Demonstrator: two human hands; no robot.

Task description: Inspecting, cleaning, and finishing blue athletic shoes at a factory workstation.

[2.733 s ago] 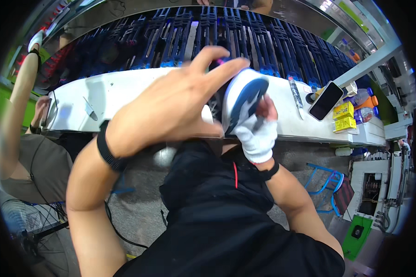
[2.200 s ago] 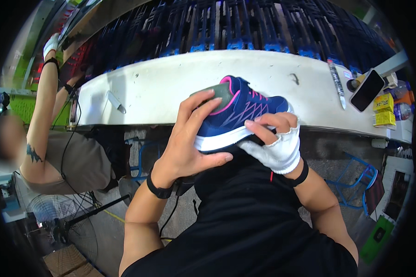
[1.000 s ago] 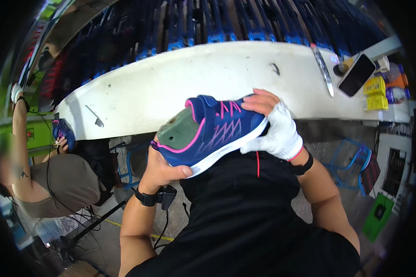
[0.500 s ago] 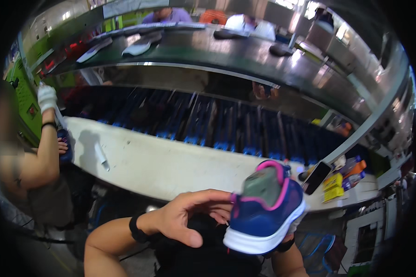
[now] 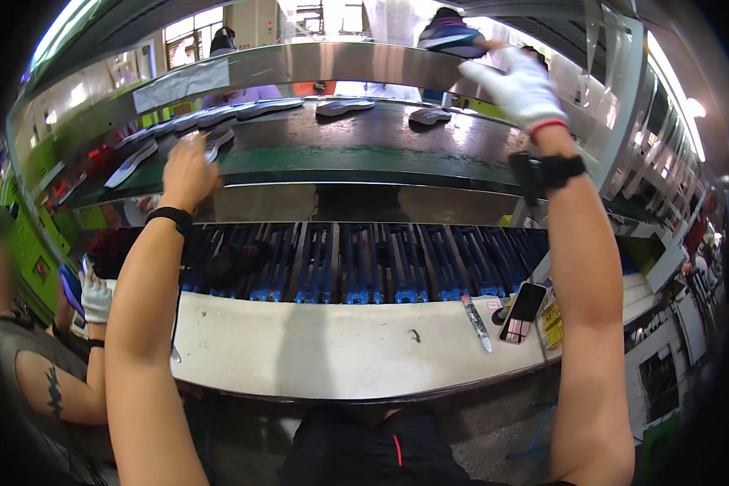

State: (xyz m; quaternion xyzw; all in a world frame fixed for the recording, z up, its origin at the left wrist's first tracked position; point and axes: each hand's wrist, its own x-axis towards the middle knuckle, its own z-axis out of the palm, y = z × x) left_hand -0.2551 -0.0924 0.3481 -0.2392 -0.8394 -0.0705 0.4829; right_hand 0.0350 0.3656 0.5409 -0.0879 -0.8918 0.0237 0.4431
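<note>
My bare left hand [image 5: 188, 174] reaches to the left part of the dark, green-edged shelf [image 5: 292, 159]. Its curled fingers, a little blurred, close over the near end of a grey-white shoe sole [image 5: 220, 141]. High on the right is my right hand [image 5: 522, 89] in a white glove with a red cuff, smeared by motion. Its fingers meet one end of a dark blue shoe [image 5: 449, 36] with a pale sole, at the upper metal ledge [image 5: 340, 65]. The thumb stretches out below the shoe.
More shoe soles [image 5: 347, 106] lie along the shelf. Below run blue slatted racks [image 5: 348, 263] and a white worktop [image 5: 364, 348] bearing a slim pointed tool [image 5: 476, 324], a phone [image 5: 523, 312] and yellow packets [image 5: 552, 324]. A co-worker's gloved hand [image 5: 97, 301] is at left.
My right hand has carried the shoe from in front of me up to the high ledge. My left hand has left the shoe and moved up and forward to the soles. The view has tilted upward.
</note>
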